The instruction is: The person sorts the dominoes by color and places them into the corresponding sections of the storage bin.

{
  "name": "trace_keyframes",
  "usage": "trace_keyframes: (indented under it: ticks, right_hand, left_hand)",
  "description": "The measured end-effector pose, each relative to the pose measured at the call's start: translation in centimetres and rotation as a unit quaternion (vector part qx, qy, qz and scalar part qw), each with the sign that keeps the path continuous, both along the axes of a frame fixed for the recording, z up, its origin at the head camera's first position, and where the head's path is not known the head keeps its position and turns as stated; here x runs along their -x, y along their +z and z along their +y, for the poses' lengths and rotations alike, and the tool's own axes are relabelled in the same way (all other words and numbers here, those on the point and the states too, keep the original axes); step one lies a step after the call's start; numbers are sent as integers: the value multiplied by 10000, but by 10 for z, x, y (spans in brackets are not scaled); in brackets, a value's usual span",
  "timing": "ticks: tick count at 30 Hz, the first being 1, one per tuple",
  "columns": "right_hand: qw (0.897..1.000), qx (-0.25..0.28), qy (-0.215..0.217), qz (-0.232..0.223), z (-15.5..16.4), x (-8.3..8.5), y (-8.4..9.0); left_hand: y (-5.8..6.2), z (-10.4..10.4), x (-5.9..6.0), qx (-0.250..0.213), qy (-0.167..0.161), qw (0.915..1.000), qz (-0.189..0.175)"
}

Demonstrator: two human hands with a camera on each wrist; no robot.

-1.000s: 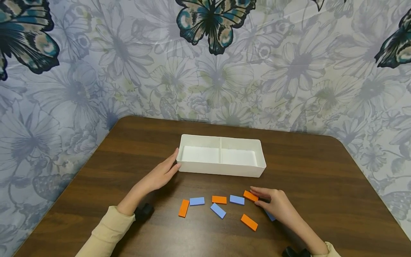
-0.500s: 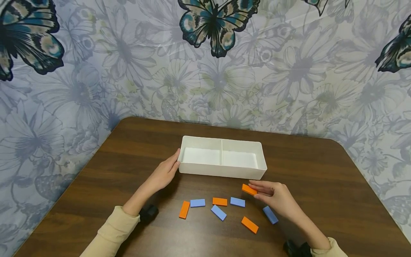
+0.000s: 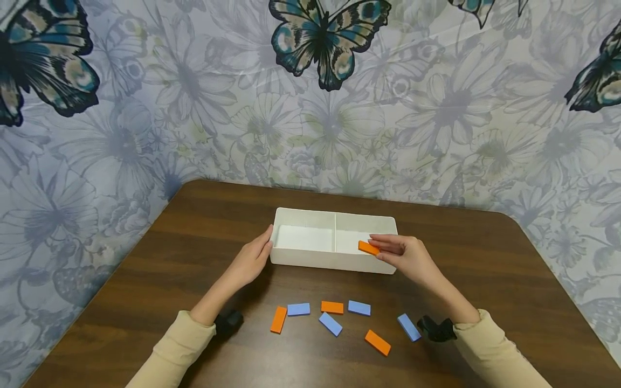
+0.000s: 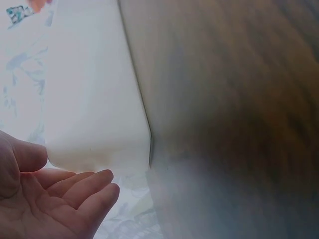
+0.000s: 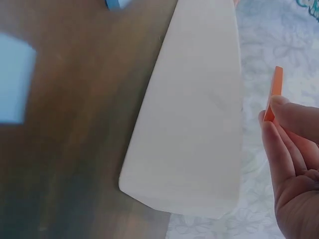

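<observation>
My right hand [image 3: 407, 258] pinches an orange rectangular block [image 3: 368, 248] between thumb and fingers, above the right compartment of a white two-compartment box [image 3: 335, 260]. In the right wrist view the orange block [image 5: 275, 89] is seen nearly edge-on, thin and flat, raised higher than the box rim. With fingers mostly straight, my left hand [image 3: 249, 258] touches the box's left end. The left wrist view has its thumb by the corner of the white box [image 4: 94, 89], the other fingers along the end wall. No block shows inside the box.
On the brown wooden table [image 3: 218, 215], several blocks lie loose in front of the box, among them an orange block [image 3: 278, 320], a blue block [image 3: 331, 324] and another blue block [image 3: 409, 327] near the right forearm. A butterfly-patterned wall [image 3: 194, 108] stands behind.
My right hand has lifted the orange block off the table and carried it forward and slightly left, over the box's right compartment. The left hand has stayed at the box's left end.
</observation>
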State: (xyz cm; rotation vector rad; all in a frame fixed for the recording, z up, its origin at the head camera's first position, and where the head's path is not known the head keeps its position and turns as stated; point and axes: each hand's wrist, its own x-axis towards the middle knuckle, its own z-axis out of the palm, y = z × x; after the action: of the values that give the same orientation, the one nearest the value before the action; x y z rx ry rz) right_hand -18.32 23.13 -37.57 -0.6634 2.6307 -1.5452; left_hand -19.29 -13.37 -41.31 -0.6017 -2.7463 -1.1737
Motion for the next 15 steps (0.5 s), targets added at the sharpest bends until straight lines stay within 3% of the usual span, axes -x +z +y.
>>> trace_keyframes:
  ticks: [6,15]
  right_hand:
    - [9998,-168,-95,-88,-11,35,-4]
    - [9982,-577,75,-138,-31,69,-11]
  left_hand:
    - [1,-1,0,-33,3,10000,-53]
    - [0,-1,1,-60,16,10000,-58]
